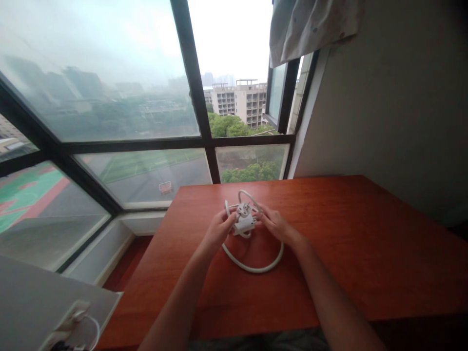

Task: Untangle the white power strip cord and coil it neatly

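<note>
A white power cord [252, 269] lies in a wide loop on the brown table, with more coils rising behind my hands. At its middle are a white plug [243, 209] with metal prongs and, just below it, a white block-like piece [244, 225], whose exact kind I cannot make out. My left hand [220, 227] is closed on the left side of this bunch, thumb against the white pieces. My right hand [275, 223] pinches the bunch from the right, fingertips at the cord and the block's edge. The fingers partly hide where each piece joins.
The brown table [329, 273] reaches far to the right beside a grey wall [383, 107]. Dark-framed windows [206, 142] stand beyond its back edge. At lower left, a wall socket [73, 317] has a white plug and cable in it. A curtain [314, 29] hangs above.
</note>
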A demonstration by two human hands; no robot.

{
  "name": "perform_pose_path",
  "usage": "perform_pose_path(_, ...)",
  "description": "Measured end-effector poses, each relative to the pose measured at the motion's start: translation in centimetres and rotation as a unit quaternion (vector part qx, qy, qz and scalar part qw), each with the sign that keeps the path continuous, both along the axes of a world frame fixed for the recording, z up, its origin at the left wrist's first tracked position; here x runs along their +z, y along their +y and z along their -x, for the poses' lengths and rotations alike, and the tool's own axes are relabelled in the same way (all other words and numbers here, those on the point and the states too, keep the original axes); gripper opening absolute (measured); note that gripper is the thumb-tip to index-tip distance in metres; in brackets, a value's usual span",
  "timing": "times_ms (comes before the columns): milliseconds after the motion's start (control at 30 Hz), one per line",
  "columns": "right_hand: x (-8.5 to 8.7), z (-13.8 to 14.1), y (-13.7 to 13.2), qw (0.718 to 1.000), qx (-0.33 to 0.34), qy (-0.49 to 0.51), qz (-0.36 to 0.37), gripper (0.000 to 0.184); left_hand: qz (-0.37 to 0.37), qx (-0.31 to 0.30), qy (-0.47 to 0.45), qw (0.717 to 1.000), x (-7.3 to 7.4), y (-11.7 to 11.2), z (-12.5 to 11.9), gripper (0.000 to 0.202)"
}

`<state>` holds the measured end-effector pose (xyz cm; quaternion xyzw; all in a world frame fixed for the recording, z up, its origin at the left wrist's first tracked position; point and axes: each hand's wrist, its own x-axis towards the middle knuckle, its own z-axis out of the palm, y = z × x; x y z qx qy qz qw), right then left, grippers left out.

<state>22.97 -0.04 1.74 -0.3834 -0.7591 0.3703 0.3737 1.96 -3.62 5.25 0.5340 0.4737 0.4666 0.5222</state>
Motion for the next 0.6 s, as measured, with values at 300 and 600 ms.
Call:
perform_pose_path(300,-1.1,-0.6,0.9,0.963,-0.228,0.007,-0.141,0.055,-0.019,0.117,-0.032,0.992,-0.1,-1.1,0.9,0.072)
perform_pose_path(600,0.8,1.0,-0.9,0.890,-0.199,-0.269,-0.310,0.036,-0.131,0.100,0.113,0.980,-0.7,-2.4,0.2,0.037)
